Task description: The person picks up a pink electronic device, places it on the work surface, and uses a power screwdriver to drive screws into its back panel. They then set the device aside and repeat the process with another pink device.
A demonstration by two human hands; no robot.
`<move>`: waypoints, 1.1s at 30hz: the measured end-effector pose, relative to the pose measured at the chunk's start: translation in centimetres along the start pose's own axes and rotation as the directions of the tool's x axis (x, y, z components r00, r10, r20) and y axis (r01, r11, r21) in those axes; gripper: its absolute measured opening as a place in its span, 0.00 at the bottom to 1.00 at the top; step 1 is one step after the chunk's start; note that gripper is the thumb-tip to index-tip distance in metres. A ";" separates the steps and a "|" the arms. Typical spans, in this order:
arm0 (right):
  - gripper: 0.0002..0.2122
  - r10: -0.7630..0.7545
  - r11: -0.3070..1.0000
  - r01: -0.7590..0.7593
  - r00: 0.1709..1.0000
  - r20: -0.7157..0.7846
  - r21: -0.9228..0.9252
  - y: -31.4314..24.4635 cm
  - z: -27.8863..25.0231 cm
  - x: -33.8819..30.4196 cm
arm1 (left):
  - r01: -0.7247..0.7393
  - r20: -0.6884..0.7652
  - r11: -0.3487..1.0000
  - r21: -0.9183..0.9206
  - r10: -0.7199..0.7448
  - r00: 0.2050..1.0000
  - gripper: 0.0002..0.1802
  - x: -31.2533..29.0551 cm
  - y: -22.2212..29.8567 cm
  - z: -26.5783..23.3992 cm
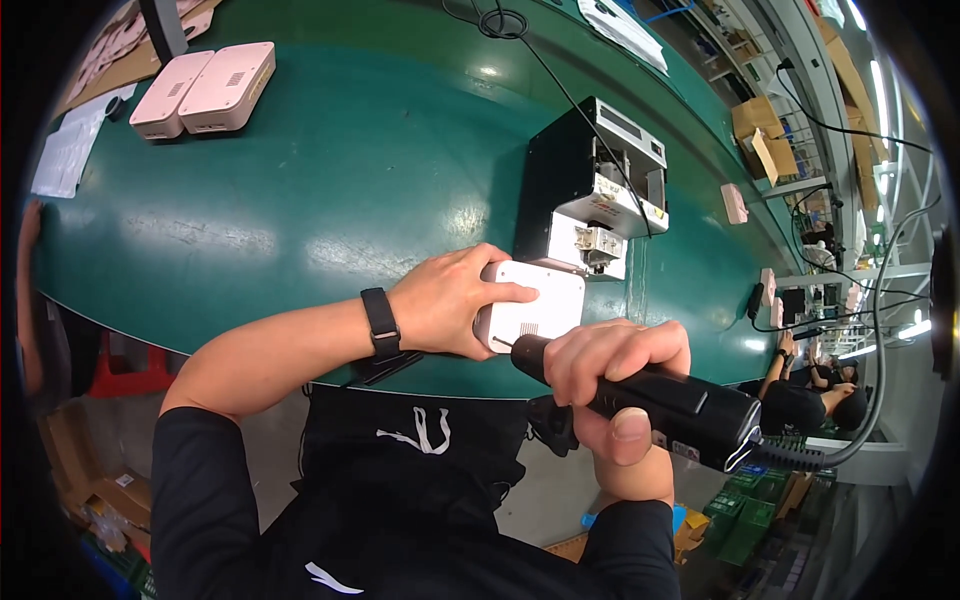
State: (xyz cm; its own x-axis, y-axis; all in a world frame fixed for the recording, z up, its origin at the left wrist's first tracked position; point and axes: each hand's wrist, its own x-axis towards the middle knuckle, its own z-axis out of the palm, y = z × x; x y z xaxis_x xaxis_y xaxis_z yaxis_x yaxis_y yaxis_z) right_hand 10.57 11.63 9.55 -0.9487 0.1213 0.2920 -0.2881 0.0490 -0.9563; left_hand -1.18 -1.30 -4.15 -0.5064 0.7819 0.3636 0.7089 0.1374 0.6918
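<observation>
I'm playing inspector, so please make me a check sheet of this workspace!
Surface: glossy green workbench, with glare.
Job's things: white rounded plastic box; black cylindrical corded tool, aimed at its near corner.
Clutter: two pink rounded boxes; black-and-silver metal machine.
Hands: left hand holds the box; right hand grips the tool.
Cables: thin black cable over the machine; grey cable from the tool.
Surroundings: red plastic stool; open brown cardboard box.

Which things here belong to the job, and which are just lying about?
In the job:
white box, held by the left hand
black corded tool, gripped by the right hand
black-and-silver machine near the box (probably)

Apparently lying about:
two pale boxes, upper left
red stool, lower left
open cardboard box, upper right
</observation>
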 end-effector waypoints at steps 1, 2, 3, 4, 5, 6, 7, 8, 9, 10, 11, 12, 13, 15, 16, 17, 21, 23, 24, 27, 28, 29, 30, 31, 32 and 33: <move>0.24 -0.011 1.000 0.011 1.000 0.017 0.008 0.0 -0.1 0.0 | -0.001 0.008 1.000 0.005 0.001 1.000 0.38 0.1 0.1 -0.1; 0.24 -0.025 1.000 0.025 0.999 0.033 0.017 -0.1 -0.2 0.1 | -0.005 0.018 1.000 0.012 0.004 1.000 0.39 0.3 0.2 -0.3; 0.23 -0.043 0.999 0.042 0.998 0.046 0.026 -0.2 -0.2 0.2 | -0.011 0.023 1.000 0.019 0.010 1.000 0.39 0.4 0.3 -0.7; 0.23 -0.056 0.998 0.055 0.998 0.036 0.031 -0.3 -0.3 0.4 | -0.001 0.017 1.000 0.006 0.001 1.000 0.39 0.4 0.5 -1.0; 0.23 -0.047 0.999 0.047 0.997 0.061 0.007 -0.6 -0.8 0.2 | -0.016 0.017 1.000 -0.008 0.016 1.000 0.39 0.9 1.0 -1.1; 0.23 -0.044 0.999 0.046 0.996 0.080 -0.022 -0.4 -1.2 0.2 | -0.040 0.018 0.999 -0.021 0.040 0.999 0.40 1.4 1.0 -1.3; 0.23 -0.051 0.997 0.056 0.994 0.093 -0.053 0.3 -1.6 0.5 | -0.095 0.033 0.995 -0.003 0.095 0.995 0.40 1.5 0.6 -1.2; 0.21 0.018 0.998 -0.024 0.993 0.113 0.052 0.6 -1.8 0.6 | -0.037 0.044 0.999 -0.014 0.038 0.998 0.39 1.0 0.6 -1.0; 0.20 0.072 0.987 -0.088 0.990 0.119 0.137 0.8 -2.2 0.6 | -0.011 0.063 0.999 -0.034 0.013 0.998 0.38 1.3 0.6 -0.5; 0.18 -0.046 0.998 0.040 0.989 0.138 0.043 1.0 -2.9 0.7 | -0.005 0.071 1.000 -0.027 0.007 0.997 0.38 1.8 1.4 -0.5; 0.17 -0.149 0.985 0.160 0.976 0.156 -0.063 1.3 -3.5 1.0 | -0.006 0.087 1.000 -0.024 0.008 0.996 0.37 2.2 1.9 -0.2; 0.16 -0.219 0.969 0.230 0.969 0.115 -0.094 1.5 -3.2 1.0 | 0.013 0.077 0.992 -0.123 -0.004 0.997 0.36 1.4 0.5 0.9; 0.15 -0.287 0.946 0.295 0.955 0.074 -0.132 1.7 -2.9 1.3 | 0.035 0.080 0.974 -0.222 -0.018 0.997 0.36 1.5 -1.2 2.2; 0.14 -0.331 0.943 0.330 0.943 -0.041 -0.035 1.9 -1.6 1.7 | -0.055 0.112 0.984 -0.167 0.074 0.991 0.33 2.3 0.0 2.6; 0.14 -0.357 0.934 0.353 0.930 -0.090 -0.062 1.8 -1.8 1.6 | -0.087 0.102 0.988 -0.126 0.100 0.990 0.31 2.5 0.7 2.5; 0.14 -0.372 0.924 0.364 0.926 -0.063 -0.114 1.3 -2.2 1.5 | -0.114 0.081 0.990 -0.087 0.121 0.989 0.29 2.6 1.6 2.4; 0.12 -0.388 0.918 0.383 0.921 -0.030 -0.105 -0.1 -1.9 1.6 | -0.033 0.126 0.993 -0.116 0.047 0.991 0.29 1.1 -0.5 2.0; 0.11 -0.401 0.913 0.398 0.916 -0.009 -0.089 -1.0 -2.6 1.8 | 0.007 0.141 0.989 -0.151 0.015 0.990 0.29 1.7 0.3 1.0; 0.11 -0.364 0.932 0.361 0.929 -0.075 -0.041 -1.5 -3.6 1.5 | 0.004 0.171 0.995 -0.102 0.014 0.985 0.31 1.6 2.6 -0.7; 0.11 -0.297 0.947 0.313 0.939 -0.175 0.072 -3.5 -6.0 0.6 | 0.023 0.165 0.997 -0.079 -0.010 0.986 0.35 -0.3 1.9 -4.2; 0.11 -0.331 0.934 0.354 0.905 -0.269 0.043 -4.0 -7.1 0.4 | 0.053 0.151 0.992 -0.114 -0.035 0.988 0.37 -1.4 0.8 -4.9; 0.11 -0.360 0.921 0.390 0.864 -0.353 0.016 -4.1 -7.9 0.2 | 0.047 0.135 0.993 -0.109 -0.032 0.990 0.37 -2.1 1.0 -5.8; 0.11 -0.369 0.917 0.398 0.863 -0.345 0.014 -3.9 -8.9 -0.3 | 0.283 0.122 0.874 -0.394 -0.255 0.959 0.38 -2.6 1.3 -6.5; 0.10 -0.343 0.935 0.346 0.838 -0.425 -0.073 -3.3 -10.0 -1.1 | 0.453 0.177 0.623 -0.638 -0.453 0.874 0.39 -2.7 1.7 -7.1; 0.09 -0.321 0.947 0.287 0.805 -0.499 -0.147 -2.6 -10.8 -1.6 | 0.443 0.160 0.630 -0.638 -0.454 0.876 0.39 -2.8 1.8 -7.9; 0.09 -0.326 0.945 0.295 0.807 -0.492 -0.142 -1.9 -11.7 -1.9 | 0.519 0.232 0.441 -0.733 -0.554 0.799 0.41 -2.6 1.5 -8.7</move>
State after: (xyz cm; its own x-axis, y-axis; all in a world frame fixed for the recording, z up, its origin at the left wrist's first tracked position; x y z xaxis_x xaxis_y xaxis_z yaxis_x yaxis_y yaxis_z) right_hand 14.44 22.93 10.91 -0.6077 0.5696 0.5535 -0.5339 0.2230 -0.8156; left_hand -3.04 -8.42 1.36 -0.6837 0.6900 -0.2378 -0.3099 0.0206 0.9505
